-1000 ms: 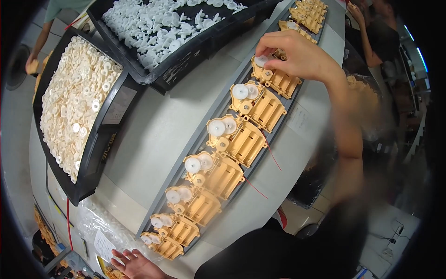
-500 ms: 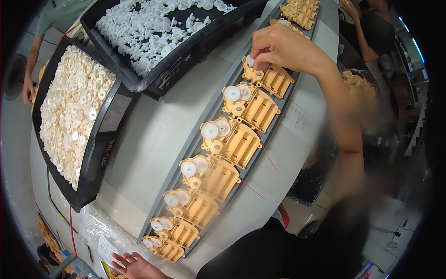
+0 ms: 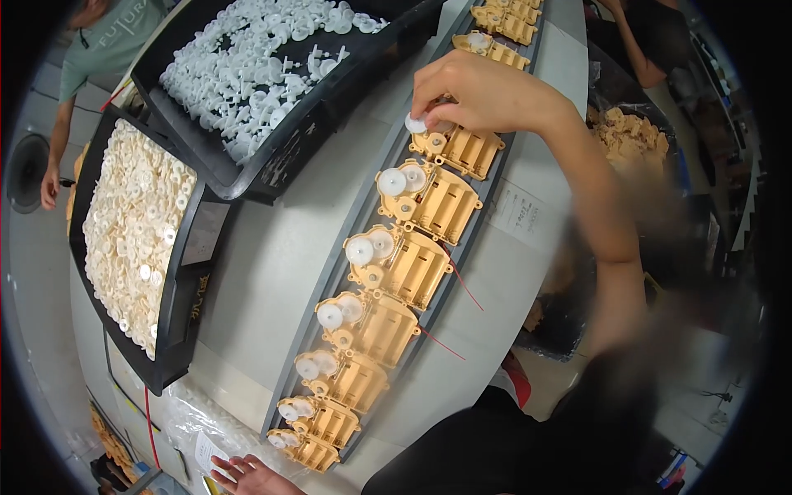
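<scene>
My right hand [image 3: 483, 92] reaches over the far part of a row of yellow plastic housings. Its thumb and fingers are pinched on a white plastic gear [image 3: 416, 124], which sits at the left end of one housing [image 3: 472, 152]. The fingers partly hide that end. Nearer housings, such as this one [image 3: 447, 205], each carry two white gears [image 3: 392, 182] side by side. Thin red wires stick out from a couple of them. At the lower edge my left hand [image 3: 254, 477] is held with its fingers apart and nothing in it, close to the row's near end.
The housings lie along a grey rail [image 3: 290, 388] on a pale table [image 3: 247, 289]. A black bin of white gears [image 3: 272, 177] stands at the far left, beside another black bin of cream parts [image 3: 194, 305]. A clear plastic bag [image 3: 194, 412] lies near my left hand. Other people stand around.
The whole view has shifted a little, so the row sits lower and further left. My right hand stays at the same housing, with more of the gear showing. My left hand remains open.
</scene>
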### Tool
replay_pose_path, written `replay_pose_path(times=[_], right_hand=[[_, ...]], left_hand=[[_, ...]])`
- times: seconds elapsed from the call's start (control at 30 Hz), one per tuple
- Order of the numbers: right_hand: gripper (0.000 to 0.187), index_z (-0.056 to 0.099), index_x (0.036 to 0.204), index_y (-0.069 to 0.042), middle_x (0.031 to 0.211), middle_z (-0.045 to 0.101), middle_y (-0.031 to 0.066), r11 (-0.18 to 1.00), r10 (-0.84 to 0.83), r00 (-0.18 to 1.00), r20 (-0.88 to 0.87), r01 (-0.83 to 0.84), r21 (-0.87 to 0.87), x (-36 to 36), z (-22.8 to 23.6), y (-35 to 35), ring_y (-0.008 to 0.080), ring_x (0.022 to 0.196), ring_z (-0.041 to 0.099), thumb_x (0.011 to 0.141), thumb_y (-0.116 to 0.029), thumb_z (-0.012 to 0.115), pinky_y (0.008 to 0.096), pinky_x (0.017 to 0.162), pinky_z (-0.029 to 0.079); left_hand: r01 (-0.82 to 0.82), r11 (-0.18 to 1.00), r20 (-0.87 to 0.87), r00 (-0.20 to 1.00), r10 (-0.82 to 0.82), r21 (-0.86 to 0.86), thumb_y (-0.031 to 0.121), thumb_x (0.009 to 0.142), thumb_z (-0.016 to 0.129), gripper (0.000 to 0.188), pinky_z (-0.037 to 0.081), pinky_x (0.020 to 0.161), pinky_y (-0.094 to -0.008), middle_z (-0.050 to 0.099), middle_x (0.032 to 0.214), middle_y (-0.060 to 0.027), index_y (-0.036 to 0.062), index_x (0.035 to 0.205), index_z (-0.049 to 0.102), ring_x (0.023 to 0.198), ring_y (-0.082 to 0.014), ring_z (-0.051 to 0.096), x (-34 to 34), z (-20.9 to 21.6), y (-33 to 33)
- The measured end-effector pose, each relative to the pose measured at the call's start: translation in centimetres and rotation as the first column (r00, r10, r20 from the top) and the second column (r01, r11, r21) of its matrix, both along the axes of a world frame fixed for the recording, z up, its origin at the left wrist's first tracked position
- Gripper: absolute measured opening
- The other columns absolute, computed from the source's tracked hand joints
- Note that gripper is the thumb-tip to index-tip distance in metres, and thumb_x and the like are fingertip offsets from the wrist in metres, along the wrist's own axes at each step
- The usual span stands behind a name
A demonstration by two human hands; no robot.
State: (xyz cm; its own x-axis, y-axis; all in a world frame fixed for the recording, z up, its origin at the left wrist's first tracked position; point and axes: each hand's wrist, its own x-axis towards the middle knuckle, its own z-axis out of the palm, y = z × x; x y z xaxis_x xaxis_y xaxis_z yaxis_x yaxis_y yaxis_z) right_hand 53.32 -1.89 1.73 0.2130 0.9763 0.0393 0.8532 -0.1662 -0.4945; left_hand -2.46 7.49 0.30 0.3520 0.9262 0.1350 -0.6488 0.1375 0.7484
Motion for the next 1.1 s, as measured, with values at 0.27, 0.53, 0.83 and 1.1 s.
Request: replay_pose_path(times=[0.27, 0.53, 0.83, 1.1], right_hand=[[0.01, 0.069, 0.078, 0.001, 0.083, 0.066, 0.0107, 0.998, -0.043, 0.998, 0.048, 0.041, 0.043, 0.7, -1.1, -0.4, 0.0251, 0.079, 0.066, 0.074, -0.008, 0.068, 0.0352, 0.069, 0.052], [0.015, 0.065, 0.075, 0.001, 0.087, 0.058, 0.0073, 0.983, 0.043, 0.995, 0.096, -0.059, 0.173, 0.7, 0.3, -0.7, 0.0227, 0.086, 0.06, 0.076, -0.011, 0.072, 0.0321, 0.075, 0.048], [0.013, 0.066, 0.09, 0.001, 0.095, 0.061, 0.0112, 0.824, 0.018, 1.0, -0.004, -0.013, 0.567, -5.5, 3.6, -2.3, 0.022, 0.089, 0.062, 0.078, 0.004, 0.068, 0.0297, 0.077, 0.049], [0.015, 0.064, 0.1, 0.0, 0.097, 0.06, 0.0091, 0.802, 0.228, 0.967, 0.113, -0.252, 0.541, -14.4, 6.1, 4.0, 0.0174, 0.084, 0.062, 0.085, 0.001, 0.064, 0.0265, 0.074, 0.049]], left_hand=[[0.0, 1.0, -0.011, 1.0, 0.0, -0.008, 0.035, 0.09, 0.049, 0.058, 0.031, 0.105, -0.0509, 0.039, 0.145, -0.0208, 0.0001, 0.136, 0.044, 0.122, -0.0369, 0.046, 0.4, 0.1, 0.2], [-0.036, 0.999, 0.063, 0.997, 0.034, 0.031, 0.031, 0.089, 0.051, 0.054, 0.031, 0.105, -0.0517, 0.042, 0.143, -0.0217, -0.0009, 0.133, 0.048, 0.122, -0.0368, 0.047, 0.5, 1.5, -0.8], [-0.287, 0.919, -0.068, 0.946, 0.316, 0.269, 0.029, 0.096, 0.044, 0.049, 0.041, 0.102, -0.0414, 0.04, 0.142, -0.0177, 0.0012, 0.135, 0.04, 0.117, -0.0281, 0.051, -4.0, 1.1, -3.5], [-0.564, 0.625, -0.21, 0.629, 0.749, 0.539, 0.029, 0.093, 0.05, 0.049, 0.04, 0.1, -0.0367, 0.044, 0.139, -0.0161, 0.0032, 0.133, 0.041, 0.116, -0.0241, 0.051, -11.1, 1.7, -8.1]])
